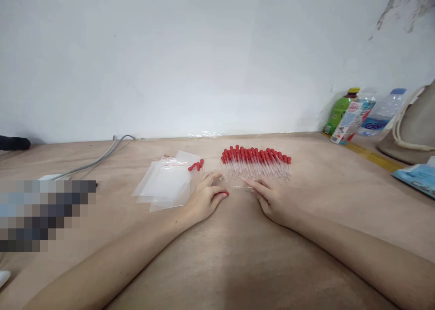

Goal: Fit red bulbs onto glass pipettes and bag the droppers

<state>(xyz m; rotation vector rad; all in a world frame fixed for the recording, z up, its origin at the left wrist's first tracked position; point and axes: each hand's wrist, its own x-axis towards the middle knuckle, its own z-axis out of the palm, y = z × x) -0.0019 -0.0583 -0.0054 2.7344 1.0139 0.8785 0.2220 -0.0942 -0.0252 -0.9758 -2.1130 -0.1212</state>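
At the middle of the table, my left hand [205, 196] is closed with a red rubber bulb [227, 193] at its thumb tip; part of the bulb is hidden by the fingers. Facing it, my right hand [270, 196] pinches a thin clear glass dropper tube [240, 187], which points toward the left hand. Just beyond both hands lies a row of glass droppers with red bulbs [254, 156], side by side with bulbs toward the wall. Several loose red bulbs [197, 165] rest left of the row, by a stack of clear zip bags [163, 183].
Grey cables [98, 160] run over the table at the left, near a blurred-out patch. Bottles [340, 113] and a carton [351, 122] stand against the wall at the right, beside a beige bag [414, 124] and a blue tissue pack [416, 178].
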